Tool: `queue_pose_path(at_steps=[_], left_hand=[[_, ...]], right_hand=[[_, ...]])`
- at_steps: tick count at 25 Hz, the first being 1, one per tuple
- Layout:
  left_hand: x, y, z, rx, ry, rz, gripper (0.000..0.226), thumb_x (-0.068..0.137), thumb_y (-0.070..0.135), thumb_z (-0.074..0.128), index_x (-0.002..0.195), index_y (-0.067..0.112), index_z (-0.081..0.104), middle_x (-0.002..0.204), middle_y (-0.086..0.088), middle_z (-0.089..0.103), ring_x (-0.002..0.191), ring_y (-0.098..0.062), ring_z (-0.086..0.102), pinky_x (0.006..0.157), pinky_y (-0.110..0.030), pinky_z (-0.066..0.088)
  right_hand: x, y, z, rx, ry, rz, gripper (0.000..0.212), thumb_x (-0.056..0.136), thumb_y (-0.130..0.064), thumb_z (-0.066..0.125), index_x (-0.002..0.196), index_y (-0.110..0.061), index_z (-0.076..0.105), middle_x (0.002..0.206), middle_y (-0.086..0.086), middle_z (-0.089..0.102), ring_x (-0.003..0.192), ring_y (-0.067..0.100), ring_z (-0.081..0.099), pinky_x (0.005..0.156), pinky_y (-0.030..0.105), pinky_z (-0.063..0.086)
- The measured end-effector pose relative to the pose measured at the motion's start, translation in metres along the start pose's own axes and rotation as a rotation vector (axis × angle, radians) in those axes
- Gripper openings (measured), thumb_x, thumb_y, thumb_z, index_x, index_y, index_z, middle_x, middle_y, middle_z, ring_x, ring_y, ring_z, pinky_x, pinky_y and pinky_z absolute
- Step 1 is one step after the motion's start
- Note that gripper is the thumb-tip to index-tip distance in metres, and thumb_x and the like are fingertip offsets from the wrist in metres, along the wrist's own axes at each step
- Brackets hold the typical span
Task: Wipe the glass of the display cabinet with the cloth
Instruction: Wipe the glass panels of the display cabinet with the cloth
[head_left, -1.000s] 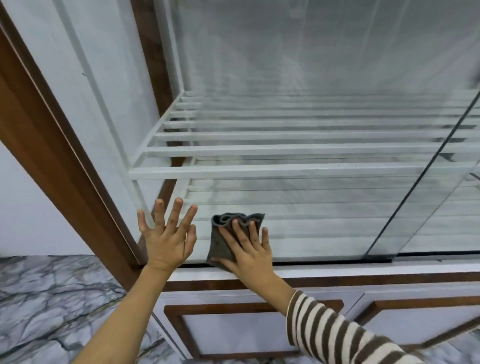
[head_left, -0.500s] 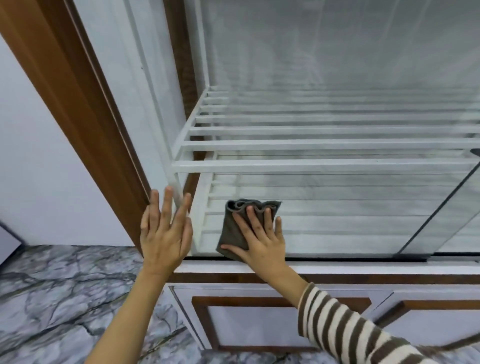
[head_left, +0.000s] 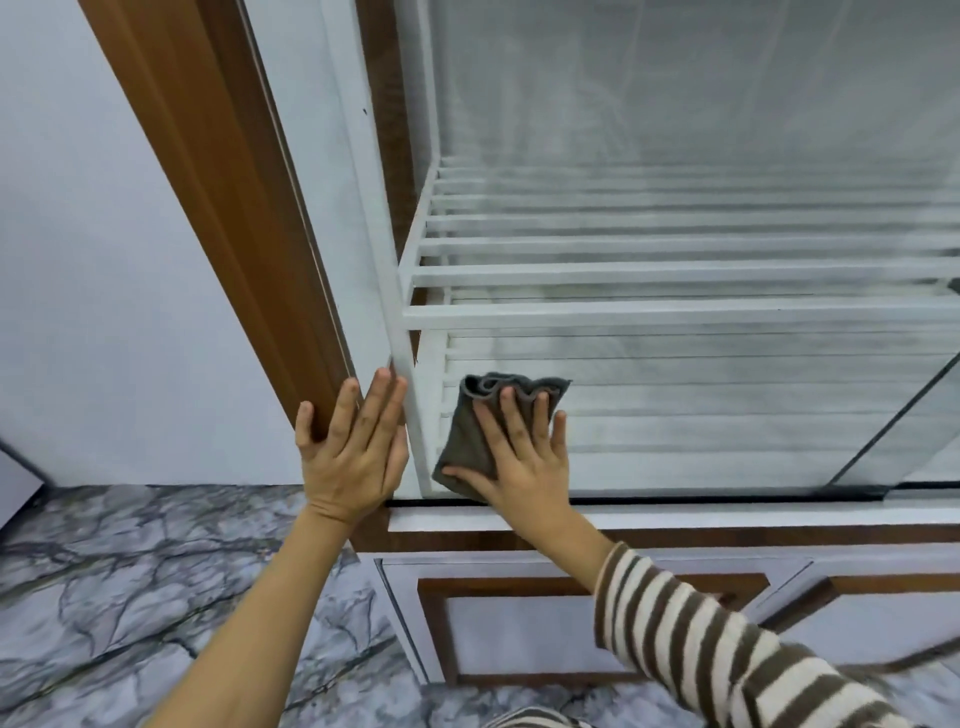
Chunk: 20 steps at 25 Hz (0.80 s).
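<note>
1. Pressing flat, fingers spread, the right hand (head_left: 524, 467) pins the grey cloth (head_left: 470, 441) to the glass (head_left: 701, 415) at its bottom-left corner.
2. Left hand (head_left: 353, 457), open, apparently rests on the cabinet (head_left: 249, 208) frame edge.

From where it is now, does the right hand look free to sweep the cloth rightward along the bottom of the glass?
Probably yes. The right hand presses the cloth flat on the glass, and nothing lies against the pane to its right.
</note>
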<state>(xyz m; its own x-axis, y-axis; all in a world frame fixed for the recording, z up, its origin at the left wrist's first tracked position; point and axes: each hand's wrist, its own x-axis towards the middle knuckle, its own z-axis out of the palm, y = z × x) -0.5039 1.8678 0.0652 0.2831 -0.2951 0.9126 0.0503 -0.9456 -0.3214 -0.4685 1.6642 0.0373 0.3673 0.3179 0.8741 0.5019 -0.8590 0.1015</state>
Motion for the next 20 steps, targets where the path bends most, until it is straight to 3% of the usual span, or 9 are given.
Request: queue_pose_path(at_steps=[3,5,7,9,12,14,18,20], left_hand=[[-0.003,-0.003,-0.006,-0.125,0.012,-0.006,0.058,0.094,0.028,0.038,0.149,0.015,0.026,0.16,-0.002,0.012,0.148,-0.02,0.01,0.119,-0.042,0.001],[-0.003,-0.009,-0.012,-0.226,0.004,-0.026,0.061,0.095,0.028,0.035,0.151,0.014,0.016,0.161,-0.004,0.005,0.148,-0.022,0.005,0.12,-0.039,0.002],[-0.001,-0.018,-0.015,-0.258,0.013,-0.077,0.063,0.096,0.026,0.034,0.152,0.011,0.01,0.161,-0.005,-0.001,0.148,-0.023,0.001,0.121,-0.037,0.004],[0.0,-0.027,-0.012,-0.221,0.032,-0.108,0.063,0.097,0.026,0.033,0.151,0.009,0.006,0.16,-0.005,-0.003,0.148,-0.022,-0.001,0.121,-0.037,0.003],[-0.003,-0.032,0.0,-0.204,0.076,-0.102,0.061,0.098,0.026,0.031,0.151,0.007,0.007,0.16,-0.007,-0.001,0.148,-0.023,0.0,0.121,-0.039,0.004],[-0.005,-0.032,0.004,-0.236,0.101,-0.086,0.06,0.098,0.026,0.03,0.151,0.006,0.01,0.16,-0.008,0.002,0.148,-0.024,0.002,0.121,-0.041,0.006],[-0.007,-0.035,0.005,-0.281,0.121,-0.063,0.058,0.099,0.025,0.028,0.151,0.007,0.012,0.16,-0.006,0.005,0.148,-0.023,0.004,0.121,-0.042,0.008],[-0.007,-0.035,0.006,-0.283,0.119,-0.064,0.058,0.098,0.025,0.029,0.151,0.008,0.012,0.161,-0.005,0.005,0.148,-0.023,0.003,0.121,-0.042,0.009]], right_hand=[[-0.032,-0.031,0.024,-0.105,-0.122,-0.172,0.097,0.083,-0.058,0.062,0.155,-0.022,0.008,0.163,0.0,-0.006,0.15,0.025,-0.006,0.122,0.044,-0.007],[-0.052,-0.032,0.026,-0.13,-0.191,-0.192,0.106,0.077,-0.046,0.076,0.155,-0.023,0.009,0.164,-0.002,-0.005,0.151,0.022,-0.003,0.122,0.044,-0.007],[-0.052,-0.024,0.019,-0.156,-0.21,-0.203,0.109,0.075,-0.043,0.078,0.155,-0.023,0.006,0.163,-0.001,-0.006,0.151,0.021,-0.005,0.121,0.044,-0.01],[-0.033,-0.014,0.007,-0.142,-0.15,-0.193,0.105,0.079,-0.048,0.072,0.155,-0.022,0.003,0.163,-0.001,-0.008,0.15,0.023,-0.007,0.12,0.044,-0.013],[0.009,-0.027,0.004,-0.056,-0.015,-0.03,0.086,0.09,-0.065,0.046,0.155,-0.022,0.007,0.163,-0.001,-0.006,0.15,0.025,-0.007,0.121,0.044,-0.008],[0.019,-0.051,0.015,-0.063,-0.022,-0.015,0.085,0.091,-0.064,0.043,0.155,-0.023,0.005,0.163,0.001,-0.009,0.15,0.028,-0.01,0.121,0.046,-0.009],[-0.026,-0.067,0.034,-0.124,-0.172,-0.257,0.096,0.078,-0.039,0.071,0.154,-0.029,0.013,0.163,-0.002,-0.006,0.151,0.023,-0.005,0.12,0.048,-0.011],[-0.045,-0.051,0.031,-0.154,-0.256,-0.405,0.092,0.076,-0.03,0.074,0.151,-0.033,0.022,0.163,-0.003,-0.005,0.151,0.02,-0.003,0.12,0.048,-0.013]])
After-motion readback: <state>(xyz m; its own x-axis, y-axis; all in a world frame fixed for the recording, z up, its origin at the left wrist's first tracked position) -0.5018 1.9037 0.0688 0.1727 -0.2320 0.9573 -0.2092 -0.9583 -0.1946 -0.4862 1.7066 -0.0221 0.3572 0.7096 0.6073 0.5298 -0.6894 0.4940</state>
